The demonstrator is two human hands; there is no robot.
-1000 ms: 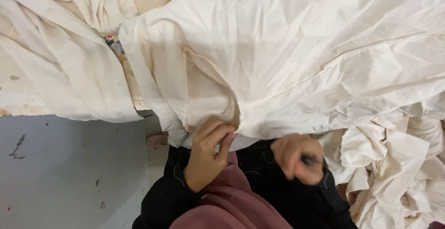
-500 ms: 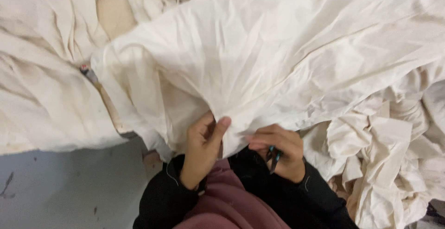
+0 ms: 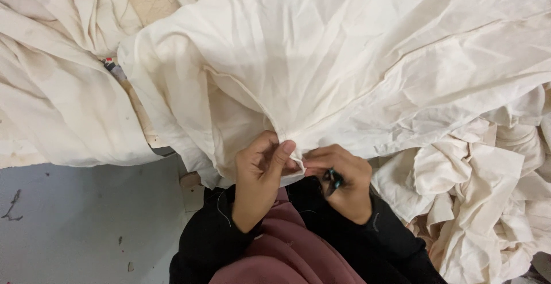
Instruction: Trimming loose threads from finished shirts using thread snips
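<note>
A large cream cloth (image 3: 344,71) lies spread and bunched in front of me. My left hand (image 3: 259,180) pinches a gathered fold of the cloth at its near edge. My right hand (image 3: 342,182) sits beside it, fingertips touching the same fold. It holds a small dark tool with a teal part (image 3: 333,182) in its curled fingers; what kind of tool it is I cannot tell. Both sleeves are black, over a maroon garment (image 3: 281,249).
More cream cloth is heaped at the left (image 3: 51,94) and crumpled in a pile at the right (image 3: 488,203). A grey floor (image 3: 74,226) shows at lower left. A small red and grey tag (image 3: 112,67) lies between the cloths.
My right hand has moved up from my lap to meet the left hand at the gathered fold. The view has shifted slightly.
</note>
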